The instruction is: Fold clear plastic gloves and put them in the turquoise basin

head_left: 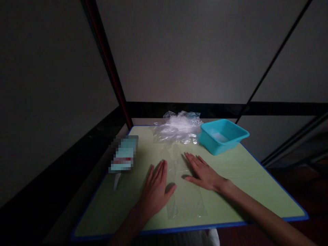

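A clear plastic bag (pixel 188 200) lies spread out on the light green table, its handle end pointing away from me. Along its left side is my left hand (pixel 157 188), palm down with the fingers stretched and the thumb out toward the bag. My right hand (pixel 203 172) rests palm down at the bag's right edge, fingers extended and thumb apart. Neither hand holds anything. Beyond them sits a crumpled heap of clear plastic bags (pixel 179 126) at the table's far edge.
A turquoise plastic basin (pixel 211 145) with something white inside stands at the back right. On the left is a blurred-out pale green item (pixel 125 153), with a whitish strip (pixel 117 181) below it. The table (pixel 256 191) has a blue rim; walls stand behind and to the left.
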Motion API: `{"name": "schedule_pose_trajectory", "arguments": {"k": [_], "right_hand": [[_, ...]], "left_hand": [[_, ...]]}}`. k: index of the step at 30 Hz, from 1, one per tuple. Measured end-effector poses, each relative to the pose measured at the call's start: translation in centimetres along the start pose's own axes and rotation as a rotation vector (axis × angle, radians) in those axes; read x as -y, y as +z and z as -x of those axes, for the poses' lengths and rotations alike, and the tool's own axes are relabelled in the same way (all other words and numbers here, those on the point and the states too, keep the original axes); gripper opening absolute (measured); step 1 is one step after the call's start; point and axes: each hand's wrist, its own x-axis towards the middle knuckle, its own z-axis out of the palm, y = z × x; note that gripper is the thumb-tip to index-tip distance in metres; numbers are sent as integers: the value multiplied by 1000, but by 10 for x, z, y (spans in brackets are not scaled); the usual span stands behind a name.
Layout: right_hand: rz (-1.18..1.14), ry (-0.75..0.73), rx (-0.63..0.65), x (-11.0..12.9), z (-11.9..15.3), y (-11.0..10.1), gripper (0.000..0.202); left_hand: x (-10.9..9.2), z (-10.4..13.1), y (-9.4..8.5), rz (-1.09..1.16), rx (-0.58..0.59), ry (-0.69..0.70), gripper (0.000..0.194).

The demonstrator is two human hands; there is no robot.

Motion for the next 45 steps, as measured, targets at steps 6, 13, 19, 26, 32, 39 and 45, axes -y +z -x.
{"name": "schedule_pose_trajectory", "arguments": {"k": [6,13,19,26,32,39,45], "right_hand": [[54,-41,-39,0,1,10,77],[89,-111,-51,4,2,14,77],[82,-101,-20,4,2,17,78],[87,-92,5,4,2,15,79],[91,-102,-30,2,3,18,77],[68,-109,-32,1,3,15,75],[35,-144,-29,5,8,9,72]], "left_hand": [[-5,1,7,-74,46,22,63],[-3,2,9,-89,22,44,63],[-5,1,6,-106,44,46,64],[-6,0,4,-113,61,33,64],[-6,-1,4,-111,64,31,65],[-5,0,1,-78,69,31,62],[-8,-6,-7,-21,49,119,63]]}}
